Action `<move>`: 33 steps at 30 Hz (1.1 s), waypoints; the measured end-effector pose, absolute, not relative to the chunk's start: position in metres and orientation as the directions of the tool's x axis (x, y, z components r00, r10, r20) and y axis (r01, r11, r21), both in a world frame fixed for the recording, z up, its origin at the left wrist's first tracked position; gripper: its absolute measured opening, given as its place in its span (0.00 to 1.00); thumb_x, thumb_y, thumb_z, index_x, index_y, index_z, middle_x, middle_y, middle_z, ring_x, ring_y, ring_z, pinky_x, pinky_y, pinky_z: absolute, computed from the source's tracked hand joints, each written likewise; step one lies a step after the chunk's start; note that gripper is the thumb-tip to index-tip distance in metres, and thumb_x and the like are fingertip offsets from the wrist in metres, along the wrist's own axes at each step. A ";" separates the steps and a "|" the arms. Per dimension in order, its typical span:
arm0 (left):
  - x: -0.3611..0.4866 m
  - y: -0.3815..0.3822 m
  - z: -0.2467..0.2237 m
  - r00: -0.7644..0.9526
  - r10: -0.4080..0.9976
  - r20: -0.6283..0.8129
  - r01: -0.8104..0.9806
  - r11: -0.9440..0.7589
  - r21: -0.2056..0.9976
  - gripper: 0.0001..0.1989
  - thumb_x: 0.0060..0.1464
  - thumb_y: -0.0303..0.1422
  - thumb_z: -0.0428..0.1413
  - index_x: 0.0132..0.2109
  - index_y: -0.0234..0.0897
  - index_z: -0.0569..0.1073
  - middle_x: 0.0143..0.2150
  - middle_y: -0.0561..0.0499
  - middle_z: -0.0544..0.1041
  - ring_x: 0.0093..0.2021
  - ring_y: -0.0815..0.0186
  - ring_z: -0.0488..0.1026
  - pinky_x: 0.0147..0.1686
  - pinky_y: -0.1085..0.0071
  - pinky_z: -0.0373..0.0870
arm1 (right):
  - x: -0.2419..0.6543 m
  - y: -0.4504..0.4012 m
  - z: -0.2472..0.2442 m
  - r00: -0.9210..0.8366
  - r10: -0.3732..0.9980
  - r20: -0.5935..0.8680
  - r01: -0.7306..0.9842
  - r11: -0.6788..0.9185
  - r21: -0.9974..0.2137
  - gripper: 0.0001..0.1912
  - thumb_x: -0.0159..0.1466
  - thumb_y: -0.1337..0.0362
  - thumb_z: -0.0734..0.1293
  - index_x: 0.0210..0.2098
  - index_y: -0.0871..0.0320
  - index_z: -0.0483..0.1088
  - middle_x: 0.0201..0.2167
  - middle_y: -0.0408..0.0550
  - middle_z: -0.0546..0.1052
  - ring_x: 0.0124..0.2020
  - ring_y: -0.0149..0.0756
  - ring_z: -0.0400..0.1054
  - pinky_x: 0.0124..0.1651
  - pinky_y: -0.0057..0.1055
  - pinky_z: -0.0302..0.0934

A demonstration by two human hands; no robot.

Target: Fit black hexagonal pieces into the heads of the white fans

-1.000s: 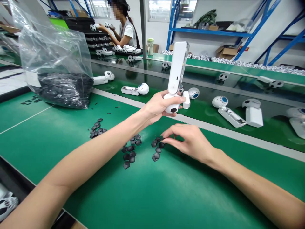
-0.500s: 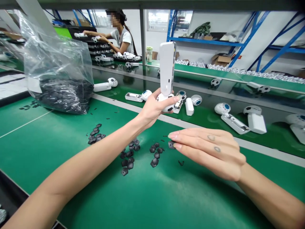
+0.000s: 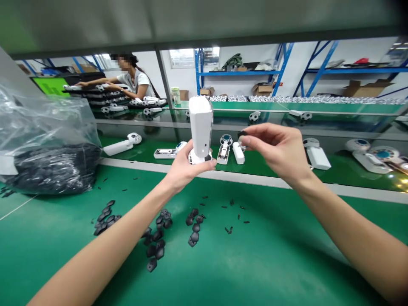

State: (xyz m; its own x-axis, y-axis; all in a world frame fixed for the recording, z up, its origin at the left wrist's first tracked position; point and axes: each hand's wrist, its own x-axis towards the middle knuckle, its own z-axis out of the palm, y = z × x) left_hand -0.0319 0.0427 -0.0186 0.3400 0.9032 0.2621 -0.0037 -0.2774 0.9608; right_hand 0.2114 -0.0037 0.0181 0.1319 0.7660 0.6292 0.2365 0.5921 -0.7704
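My left hand [image 3: 186, 169] is closed around the ball-shaped end of a white device [image 3: 201, 127], whose long white body points upward. The ball end has a black-and-white football pattern and is partly covered by my fingers. To its right, my right hand [image 3: 277, 146] pinches a small black pentagon piece [image 3: 242, 133] between thumb and fingertips, raised above the table and apart from the device. Below on the green table [image 3: 255, 263] lie loose black pentagon pieces [image 3: 195, 227] in several clusters, with thin black slivers [image 3: 228, 230] scattered near them.
A clear plastic bag [image 3: 54, 165] full of black pieces stands at the left. Beyond the pale table strip, more white football devices [image 3: 225, 148] lie along a dark green belt [image 3: 270, 168]. A co-worker [image 3: 135, 80] handles similar devices at the back left. A grey shelf [image 3: 204, 25] hangs overhead.
My right hand has picked the black pentagon piece off the table and lifted it toward the device. The device's top has tilted toward me. The view has shifted upward and right.
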 end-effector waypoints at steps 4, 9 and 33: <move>-0.035 0.068 -0.020 0.176 0.984 0.023 0.392 -0.092 0.915 0.25 0.55 0.47 0.68 0.52 0.38 0.73 0.46 0.44 0.81 0.35 0.60 0.82 0.27 0.67 0.80 | 0.232 0.001 0.035 0.217 0.755 0.618 0.172 0.594 -0.786 0.11 0.59 0.56 0.84 0.35 0.53 0.84 0.33 0.46 0.86 0.37 0.42 0.84 0.39 0.37 0.82; -0.012 0.115 -0.037 0.073 0.996 -0.054 0.678 -0.010 0.735 0.19 0.65 0.46 0.58 0.48 0.32 0.74 0.31 0.42 0.79 0.21 0.60 0.75 0.18 0.67 0.69 | 0.254 -0.001 0.055 0.267 0.732 0.627 0.125 0.619 -0.775 0.12 0.61 0.56 0.84 0.38 0.53 0.83 0.35 0.46 0.86 0.37 0.40 0.84 0.44 0.37 0.82; 0.017 0.162 -0.017 0.264 0.914 0.309 0.784 -0.390 0.483 0.30 0.52 0.30 0.65 0.62 0.31 0.73 0.66 0.29 0.74 0.68 0.35 0.70 0.70 0.39 0.64 | 0.285 -0.038 0.094 0.279 0.586 0.761 0.238 0.725 -0.646 0.04 0.65 0.66 0.81 0.39 0.51 0.86 0.36 0.49 0.87 0.37 0.41 0.84 0.38 0.33 0.80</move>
